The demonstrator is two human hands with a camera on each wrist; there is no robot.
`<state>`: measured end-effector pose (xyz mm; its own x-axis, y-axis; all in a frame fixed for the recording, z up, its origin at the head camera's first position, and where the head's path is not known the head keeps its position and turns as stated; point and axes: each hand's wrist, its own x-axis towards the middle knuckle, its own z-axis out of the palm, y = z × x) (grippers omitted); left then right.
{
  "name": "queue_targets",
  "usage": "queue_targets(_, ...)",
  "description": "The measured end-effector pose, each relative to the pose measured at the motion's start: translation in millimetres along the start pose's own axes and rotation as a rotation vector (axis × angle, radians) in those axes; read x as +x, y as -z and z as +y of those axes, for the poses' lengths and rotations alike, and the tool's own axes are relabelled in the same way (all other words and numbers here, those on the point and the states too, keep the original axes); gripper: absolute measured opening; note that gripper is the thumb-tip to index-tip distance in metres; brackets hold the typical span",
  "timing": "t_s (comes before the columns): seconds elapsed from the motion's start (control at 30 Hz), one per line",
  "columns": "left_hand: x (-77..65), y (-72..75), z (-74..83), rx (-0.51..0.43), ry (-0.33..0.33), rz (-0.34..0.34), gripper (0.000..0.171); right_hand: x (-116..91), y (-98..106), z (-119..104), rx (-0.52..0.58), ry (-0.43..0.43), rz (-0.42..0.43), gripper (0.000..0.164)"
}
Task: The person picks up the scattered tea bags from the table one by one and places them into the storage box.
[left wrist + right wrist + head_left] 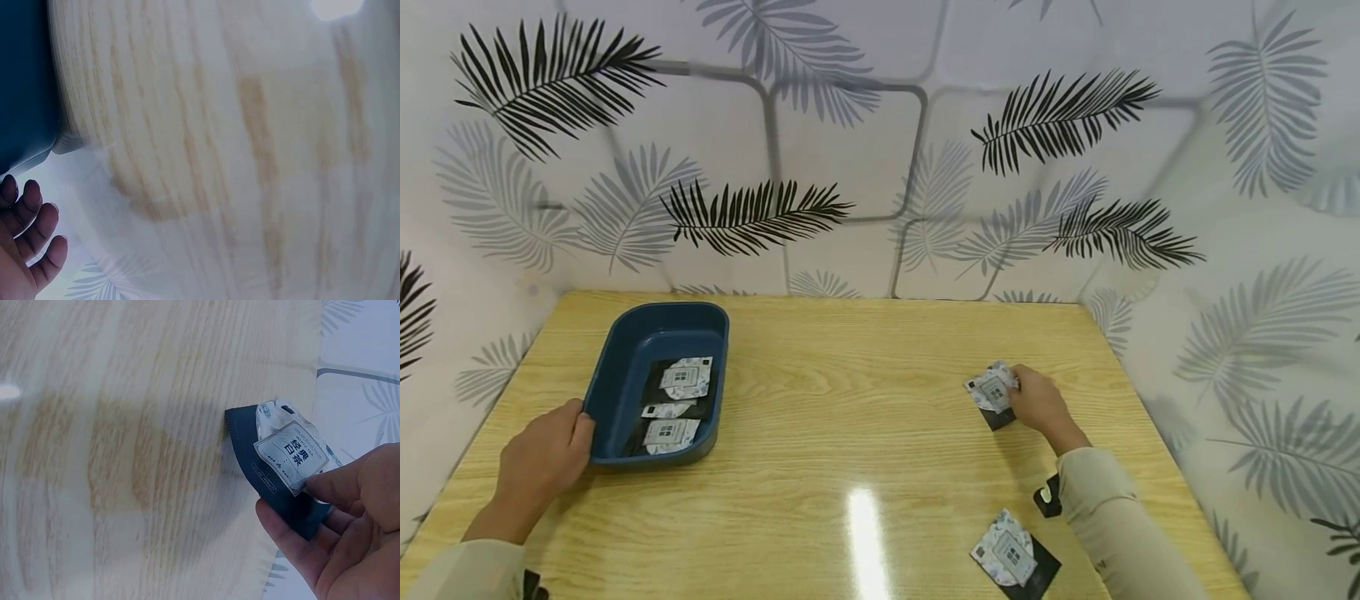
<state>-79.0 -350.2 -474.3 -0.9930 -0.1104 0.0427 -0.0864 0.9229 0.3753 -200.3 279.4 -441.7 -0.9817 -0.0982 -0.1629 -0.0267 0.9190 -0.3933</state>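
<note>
My left hand point(546, 454) grips the near-left rim of a dark blue plastic bin point(722, 392), thumb on the edge. In the left wrist view, its fingers point(40, 231) curl beside the bin's lower corner. Several black-and-white tea packets point(681, 379) lie inside the bin. Far to the right, my right hand point(1037, 404) pinches a tea packet point(294, 456) between thumb and fingers. That packet is tilted over the table, its "White Tea" label showing in the right wrist view. Another tea packet point(1013, 554) lies flat nearer me.
A small black packet point(1047, 496) with a pale mark lies partly hidden beneath my right sleeve. The wood-grain table point(850, 392) meets a leaf-patterned wall covering point(850, 150) at its back and sides. A bright glare point(867, 542) shows on the near tabletop.
</note>
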Motion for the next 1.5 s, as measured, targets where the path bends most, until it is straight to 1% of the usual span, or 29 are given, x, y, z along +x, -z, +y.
queue_targets(0.23, 0.8, -0.2, -2.0, 0.004, 0.010, -0.011, 0.031, -0.1, 2.7, -8.1, 0.003, 0.033, 0.032, 0.033)
queue_targets(0.43, -0.5, -1.5, -3.0, 0.001, 0.008, 0.005, 0.032, 0.1, 1.6, -12.5, 0.016, 0.031, 0.015, 0.034)
queue_targets(0.6, -0.8, -3.6, -3.6, -0.006, -0.004, 0.009, 0.032, 0.5, 2.4, -13.8, 0.016, 0.027, 0.012, 0.033)
queue_targets(0.77, -1.2, -4.8, -3.7, -0.009, -0.008, 0.028, 0.032, 0.5, 3.3, -13.1, 0.014, 0.030, 0.016, 0.034)
queue_targets(1.0, -1.6, -2.5, -0.9, -0.011, -0.008, 0.019, 0.032, 2.7, 4.0, -11.2, -0.002, 0.049, 0.039, 0.033)
queue_targets(1.17, -1.6, -2.7, -0.5, -0.014, -0.009, 0.018, 0.033, 4.9, 5.7, -12.2, 0.012, 0.046, 0.041, 0.035)
queue_targets(1.5, -1.5, -2.9, -0.9, -0.006, -0.002, 0.013, 0.032, 7.5, 9.0, -15.7, 0.058, 0.066, 0.115, 0.033)
